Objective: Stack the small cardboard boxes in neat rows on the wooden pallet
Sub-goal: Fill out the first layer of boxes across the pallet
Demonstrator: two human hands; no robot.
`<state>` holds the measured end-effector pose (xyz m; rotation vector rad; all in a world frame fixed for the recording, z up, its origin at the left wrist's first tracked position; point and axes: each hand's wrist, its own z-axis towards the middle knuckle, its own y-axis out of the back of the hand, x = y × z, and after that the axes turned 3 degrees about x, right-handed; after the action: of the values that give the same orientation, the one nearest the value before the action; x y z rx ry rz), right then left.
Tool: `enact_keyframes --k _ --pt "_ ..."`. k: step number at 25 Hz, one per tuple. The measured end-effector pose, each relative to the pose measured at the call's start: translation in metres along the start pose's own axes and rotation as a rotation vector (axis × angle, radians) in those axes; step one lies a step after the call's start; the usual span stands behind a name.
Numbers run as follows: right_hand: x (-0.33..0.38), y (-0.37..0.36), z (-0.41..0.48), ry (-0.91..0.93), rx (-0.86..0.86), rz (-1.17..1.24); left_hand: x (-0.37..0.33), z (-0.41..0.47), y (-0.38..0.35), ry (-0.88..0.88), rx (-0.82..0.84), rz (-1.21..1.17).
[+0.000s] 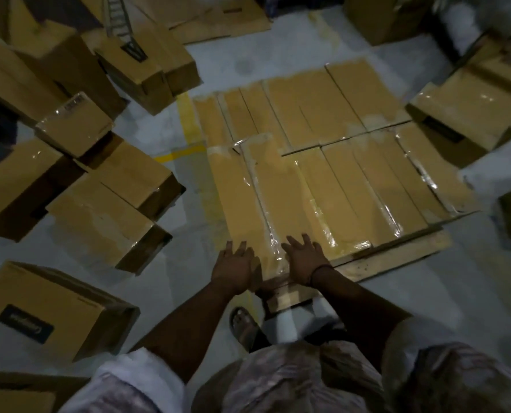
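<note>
Head view, left hand (235, 268), right hand (303, 260), grips wide, glossy-taped oblong cardboard boxes (308, 186), rough wooden pallet (397, 251)

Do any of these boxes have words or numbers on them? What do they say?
Nothing here can be read for sure.
Black label on the front-left box: pale writing, upside down from here, too blurred to read.
Pale sticker on the small left box: too blurred to read.
Far black label on the far-left box: too blurred to read.
Stacked boxes: no print shows.
</note>
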<state>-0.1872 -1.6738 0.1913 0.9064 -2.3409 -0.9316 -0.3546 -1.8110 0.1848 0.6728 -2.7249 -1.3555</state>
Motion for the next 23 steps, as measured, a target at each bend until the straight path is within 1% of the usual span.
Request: enact_keyframes --k 4,9,13,19,21,23 --pt "-0.028 0.011 -0.027 -0.075 -0.094 0.056 -0.038 0.001 0.023 -0.012 -0.062 -0.013" --pt "-0.106 0.014 -0.082 -0.178 -0.217 0.175 -0.13 0.023 0.035 -0.156 -0.075 0.069" --pt "-0.18 0.0 -0.142 -0.293 -0.323 0.261 -0.23 0.038 0.039 -0.236 -0.085 0.136" --pt "-0.32 -0.002 -0.249 -0.505 -0.537 0.378 -0.402 0.049 0.079 -0.434 -0.255 0.084" --pt "-0.36 -0.005 -0.274 -0.591 -0.604 0.431 -0.451 0.051 0.09 -0.498 -0.272 0.074" --pt "-0.397 -0.013 -0.291 -0.675 -0.636 0.49 -0.495 0.056 0.095 -0.56 -0.268 0.084"
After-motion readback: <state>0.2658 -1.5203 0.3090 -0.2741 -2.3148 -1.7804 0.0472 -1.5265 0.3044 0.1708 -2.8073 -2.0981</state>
